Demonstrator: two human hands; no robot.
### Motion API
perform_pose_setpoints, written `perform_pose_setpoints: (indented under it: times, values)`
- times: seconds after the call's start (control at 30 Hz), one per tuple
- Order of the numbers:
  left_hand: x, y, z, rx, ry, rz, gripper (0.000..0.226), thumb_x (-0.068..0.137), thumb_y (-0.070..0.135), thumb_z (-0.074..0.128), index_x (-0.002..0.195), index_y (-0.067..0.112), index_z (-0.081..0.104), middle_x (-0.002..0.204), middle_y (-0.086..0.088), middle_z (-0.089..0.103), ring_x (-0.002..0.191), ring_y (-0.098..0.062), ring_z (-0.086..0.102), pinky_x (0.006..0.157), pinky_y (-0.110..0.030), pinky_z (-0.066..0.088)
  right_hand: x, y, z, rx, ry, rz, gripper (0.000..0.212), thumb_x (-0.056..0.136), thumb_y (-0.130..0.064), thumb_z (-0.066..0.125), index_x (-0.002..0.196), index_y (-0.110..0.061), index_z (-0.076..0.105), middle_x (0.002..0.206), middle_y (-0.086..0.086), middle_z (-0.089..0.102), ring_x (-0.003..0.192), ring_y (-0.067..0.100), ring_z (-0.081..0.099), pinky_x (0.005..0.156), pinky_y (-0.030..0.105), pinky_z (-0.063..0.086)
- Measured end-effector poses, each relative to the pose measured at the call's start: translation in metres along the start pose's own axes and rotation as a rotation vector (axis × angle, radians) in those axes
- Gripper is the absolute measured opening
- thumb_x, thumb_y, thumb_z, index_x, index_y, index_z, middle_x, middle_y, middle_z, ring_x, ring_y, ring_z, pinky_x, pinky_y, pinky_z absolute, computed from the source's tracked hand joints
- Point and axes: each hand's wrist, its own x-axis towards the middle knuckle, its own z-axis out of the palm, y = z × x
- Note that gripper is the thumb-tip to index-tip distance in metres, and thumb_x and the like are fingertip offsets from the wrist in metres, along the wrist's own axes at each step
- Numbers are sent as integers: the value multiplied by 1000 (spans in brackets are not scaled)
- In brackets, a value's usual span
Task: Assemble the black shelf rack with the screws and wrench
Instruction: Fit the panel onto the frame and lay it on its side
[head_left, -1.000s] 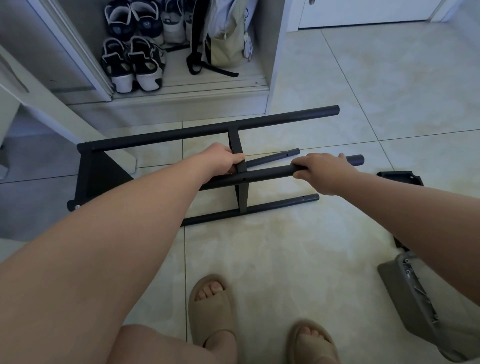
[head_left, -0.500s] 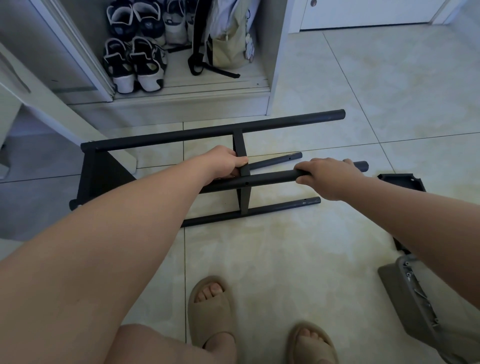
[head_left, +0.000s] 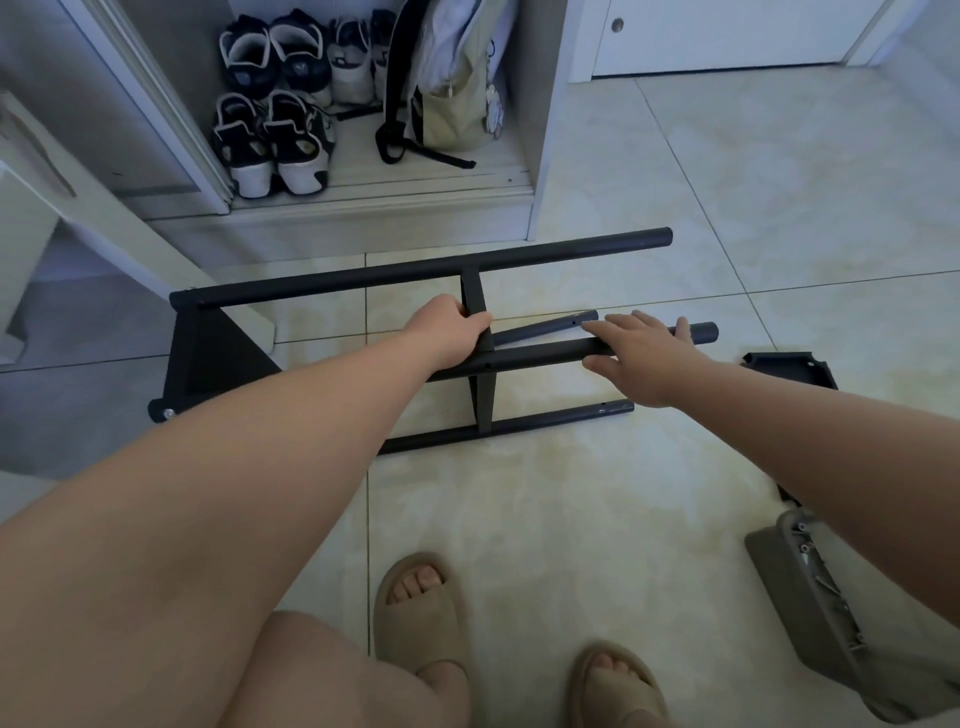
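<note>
The black shelf rack (head_left: 332, 283) lies half built on the tiled floor (head_left: 571, 519), just in front of the shoe cupboard. Only its left end panel (head_left: 208, 353) is fixed, so the right tube ends hang free. That is the main risk as I judge it: with one end unsupported, the frame could twist or swing on its left joints if it is lifted or pushed, straining them or knocking the tubes out of line with the holes of the loose end panel (head_left: 789, 369), which lies well apart to the right. The thin tube (head_left: 545, 328) sits askew and could roll or slip out. No wrench shows.

The left hand (head_left: 449, 332) is clamped on the upright cross brace (head_left: 475, 301) where it meets the middle tube (head_left: 540, 356), fingers curled round. The right hand (head_left: 644, 358) is spread wide with fingers straight over that tube near its free end, gripping nothing; whether it touches or hovers I cannot tell
</note>
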Motion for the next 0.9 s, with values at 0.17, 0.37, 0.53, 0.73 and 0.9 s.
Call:
perform_pose_setpoints:
  times: [0.17, 0.37, 0.53, 0.73, 0.9]
  values:
    - [-40, 23, 9, 286, 268, 171, 54, 100, 46, 48, 144, 17, 38, 146, -9, 43, 129, -33, 44, 98, -44, 40, -48, 28, -12, -47, 113, -41, 64, 105, -56, 33, 160, -36, 8, 171, -4, 3, 157, 25, -5, 124, 58, 2]
    - [-102, 84, 54, 390, 147, 579, 45, 101, 44, 46, 140, 21, 45, 145, -4, 44, 132, -27, 40, 104, -43, 40, -139, 98, -2, -136, 168, 52, 68, 103, -59, 30, 161, -38, 0, 170, -8, -4, 157, 23, -6, 124, 56, 5]
    - [-130, 124, 122, 524, -160, 597, 44, 101, 45, 48, 138, 23, 48, 146, -2, 44, 129, -25, 48, 104, -43, 43, -199, 173, 50, -34, 55, 249, 66, 104, -58, 34, 161, -41, 3, 170, -10, 1, 157, 22, -3, 123, 54, 9]
    - [-136, 148, 206, 762, -403, 575, 42, 101, 46, 46, 137, 24, 46, 139, -1, 53, 126, -24, 51, 101, -43, 44, -225, 247, 108, 177, -82, 471, 61, 105, -53, 35, 161, -39, 12, 167, -6, 22, 154, 25, 16, 116, 50, 32]
    - [-119, 159, 283, 766, -594, 613, 49, 100, 46, 49, 142, 22, 42, 143, -5, 52, 129, -27, 50, 105, -42, 41, -213, 273, 177, 301, -155, 539, 54, 106, -45, 38, 157, -35, 27, 156, 3, 43, 138, 31, 43, 107, 44, 43]
